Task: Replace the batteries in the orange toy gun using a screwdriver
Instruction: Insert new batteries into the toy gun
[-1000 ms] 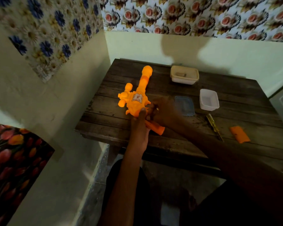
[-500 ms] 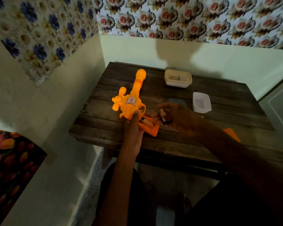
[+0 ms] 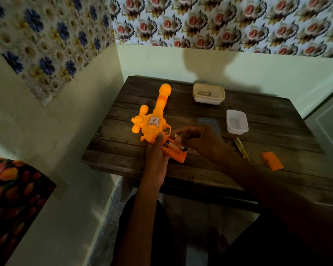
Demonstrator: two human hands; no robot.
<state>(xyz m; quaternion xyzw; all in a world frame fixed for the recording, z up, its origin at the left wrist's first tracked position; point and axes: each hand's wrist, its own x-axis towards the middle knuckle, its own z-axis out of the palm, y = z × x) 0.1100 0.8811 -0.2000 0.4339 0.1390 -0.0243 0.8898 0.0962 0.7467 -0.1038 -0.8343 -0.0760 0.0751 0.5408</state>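
Observation:
The orange toy gun (image 3: 155, 120) lies on the dark wooden table (image 3: 210, 169), barrel pointing away from me. My left hand (image 3: 157, 150) grips it at the handle. The battery compartment in the handle (image 3: 174, 148) is uncovered and a battery shows inside. My right hand (image 3: 198, 140) hovers just right of the handle, fingers pinched on a small battery (image 3: 178, 138). The orange battery cover (image 3: 271, 161) lies at the right, and the yellow screwdriver (image 3: 241, 149) rests beside it.
A cream tub (image 3: 208, 94) holding a small item stands at the back. A white tub (image 3: 236, 121) sits right of centre, with a blue lid (image 3: 210, 123) next to it, partly behind my right hand. Walls close the table at left and back.
My right hand lifted off the handle, exposing the compartment, and now holds a battery close beside it. The left hand kept its grip on the gun.

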